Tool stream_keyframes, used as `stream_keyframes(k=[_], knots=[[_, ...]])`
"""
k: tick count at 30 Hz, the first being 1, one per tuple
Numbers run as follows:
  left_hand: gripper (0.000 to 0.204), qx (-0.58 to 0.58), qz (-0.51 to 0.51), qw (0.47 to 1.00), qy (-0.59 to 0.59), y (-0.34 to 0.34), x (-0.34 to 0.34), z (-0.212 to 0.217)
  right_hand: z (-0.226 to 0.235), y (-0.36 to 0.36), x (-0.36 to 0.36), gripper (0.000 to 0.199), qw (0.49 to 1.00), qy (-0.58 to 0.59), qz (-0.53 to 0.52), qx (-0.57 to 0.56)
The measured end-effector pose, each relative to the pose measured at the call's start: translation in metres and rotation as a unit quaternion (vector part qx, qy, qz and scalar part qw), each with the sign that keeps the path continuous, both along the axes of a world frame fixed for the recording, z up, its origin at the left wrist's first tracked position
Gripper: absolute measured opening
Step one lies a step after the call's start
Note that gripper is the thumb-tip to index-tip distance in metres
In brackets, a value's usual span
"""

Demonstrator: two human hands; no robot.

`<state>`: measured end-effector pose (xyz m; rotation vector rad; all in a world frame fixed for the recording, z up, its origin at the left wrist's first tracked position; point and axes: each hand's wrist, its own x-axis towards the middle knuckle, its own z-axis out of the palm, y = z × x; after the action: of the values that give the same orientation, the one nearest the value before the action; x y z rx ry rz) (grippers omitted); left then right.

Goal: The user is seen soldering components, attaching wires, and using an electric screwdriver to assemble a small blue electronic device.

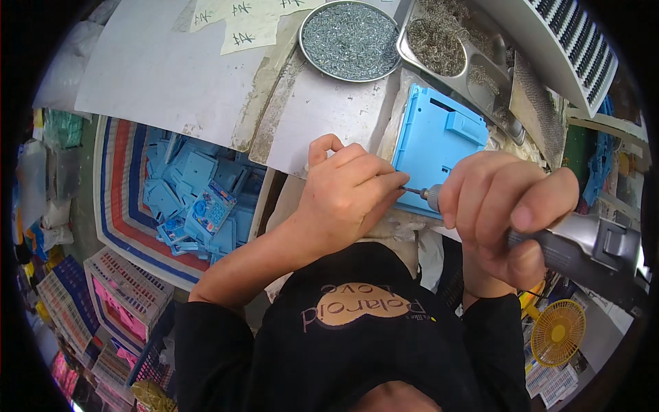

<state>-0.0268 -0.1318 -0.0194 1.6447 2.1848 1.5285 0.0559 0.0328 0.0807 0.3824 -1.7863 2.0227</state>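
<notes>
My right hand is wrapped around a grey and black electric screwdriver, held roughly level with its bit toward the left. Thumb and fingers of my left hand are pinched together right at the bit's tip; whatever they hold is too small to make out. Below and beyond both hands lies a light-blue plastic housing on the worktop, with a slot and a raised block on its upper face. My hands hide part of its near edge.
A round metal dish of small screws stands at the far edge. Beside it, a compartmented steel tray holds springs. At left, a striped bag contains several blue plastic parts. A white rack stands far right; a yellow fan is near right.
</notes>
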Motion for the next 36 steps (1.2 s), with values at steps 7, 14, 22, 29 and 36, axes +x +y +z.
stream_keyframes(k=[7, 14, 22, 29, 36], knots=[[0.017, 0.000, 0.002, 0.999, 0.035, -0.005, 0.004, 0.003, -0.009, -0.008, 0.013, 0.023, 0.999, -0.001, -0.029, -0.015], [0.023, -0.003, -0.018, 1.000, 0.013, -0.006, 0.004, 0.012, 0.003, -0.008, 0.025, 0.023, 0.999, -0.003, -0.035, -0.017], [0.033, -0.069, -0.029, 0.996, 0.053, -0.018, 0.014, 0.004, -0.007, -0.021, 0.027, 0.024, 0.998, -0.013, -0.055, -0.023], [0.074, -0.158, -0.179, 0.971, 0.015, -0.010, -0.007, 0.009, -0.031, -0.029, 0.033, 0.025, 0.995, -0.049, -0.089, -0.011], [0.066, -0.143, -0.144, 0.978, 0.046, -0.011, -0.003, 0.005, -0.050, -0.039, 0.024, 0.021, 0.988, 0.014, -0.081, 0.127]])
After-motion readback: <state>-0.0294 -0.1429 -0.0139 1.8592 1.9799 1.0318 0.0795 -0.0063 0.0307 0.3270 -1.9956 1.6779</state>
